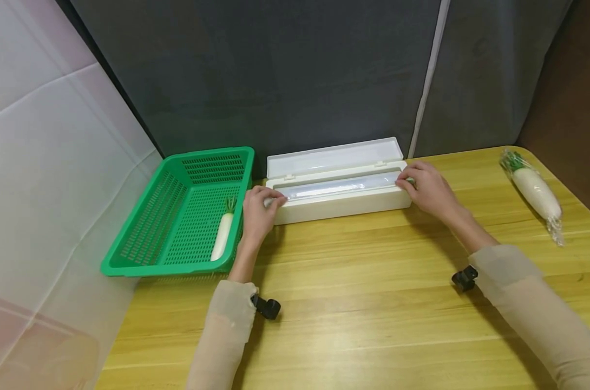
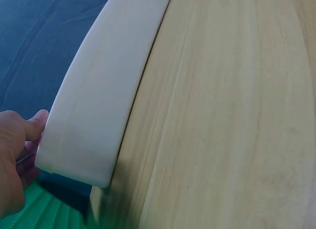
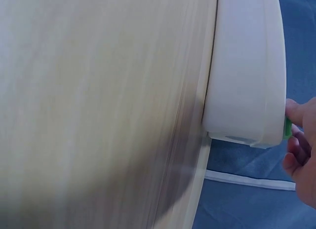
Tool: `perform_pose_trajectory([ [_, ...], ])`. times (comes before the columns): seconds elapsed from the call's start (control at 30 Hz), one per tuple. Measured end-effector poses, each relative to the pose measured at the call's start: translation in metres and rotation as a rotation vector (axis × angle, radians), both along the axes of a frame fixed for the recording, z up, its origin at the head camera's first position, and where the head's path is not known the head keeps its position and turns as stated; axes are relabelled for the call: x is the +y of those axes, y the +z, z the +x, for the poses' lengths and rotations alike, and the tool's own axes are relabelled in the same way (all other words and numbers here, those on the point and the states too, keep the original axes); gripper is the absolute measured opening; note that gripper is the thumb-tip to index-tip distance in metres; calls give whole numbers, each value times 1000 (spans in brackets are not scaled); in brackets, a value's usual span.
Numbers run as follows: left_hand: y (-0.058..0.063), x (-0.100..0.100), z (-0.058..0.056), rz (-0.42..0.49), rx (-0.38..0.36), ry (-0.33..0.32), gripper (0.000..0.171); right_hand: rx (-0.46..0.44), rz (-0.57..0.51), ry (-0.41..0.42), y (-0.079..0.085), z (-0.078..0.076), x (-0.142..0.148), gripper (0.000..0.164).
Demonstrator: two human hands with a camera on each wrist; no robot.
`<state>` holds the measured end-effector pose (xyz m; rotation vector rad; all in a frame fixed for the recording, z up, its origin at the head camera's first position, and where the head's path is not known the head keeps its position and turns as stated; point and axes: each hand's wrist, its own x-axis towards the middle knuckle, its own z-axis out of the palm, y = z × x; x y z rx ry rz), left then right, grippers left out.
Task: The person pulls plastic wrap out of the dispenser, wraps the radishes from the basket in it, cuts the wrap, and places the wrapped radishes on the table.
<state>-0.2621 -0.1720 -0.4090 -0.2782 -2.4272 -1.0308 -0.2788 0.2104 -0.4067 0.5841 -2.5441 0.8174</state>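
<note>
White film box (image 1: 346, 205) lies along the worktop's (image 1: 353, 309) far edge, long axis running hand to hand; left hand (image 1: 257, 214) pinches its left end, right hand (image 1: 428, 189) its right; whether film (image 1: 343, 187) or rim, I cannot tell.

Smooth plastic box (image 1: 343, 207), glossy wooden table (image 1: 353, 303), matt cloth (image 1: 275, 70).
</note>
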Motion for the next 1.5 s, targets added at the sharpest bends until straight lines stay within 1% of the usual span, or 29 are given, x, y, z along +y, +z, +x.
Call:
perform_pose_trajectory([
  [0.13, 0, 1, -2, -19, -16, 19, 14, 7, 10, -13, -1, 1, -2, 9],
  [0.27, 0, 2, -3, -25, -16, 31, 14, 14, 17, -23, -2, 1, -3, 9],
  [0.43, -1, 1, -5, -38, 7, 32, 13, 12, 20, -37, -1, 1, -5, 11],
  [0.67, -2, 1, -8, -71, 53, 30, 12, -19, 22, -58, 2, -2, -8, 12],
  [0.87, 0, 3, -7, -98, 58, 36, 12, 3, -16, -34, 3, -7, -11, 11],
  [1.03, 2, 5, -10, -96, 71, 22, 11, 22, -62, -18, 3, -12, -12, 11],
  [1.13, 3, 5, -12, -87, 67, 10, 10, 14, -83, -23, 3, -14, -13, 10],
  [1.5, 7, 0, -17, -65, 30, -34, 11, -69, -144, -44, 7, -16, -14, 11],
])
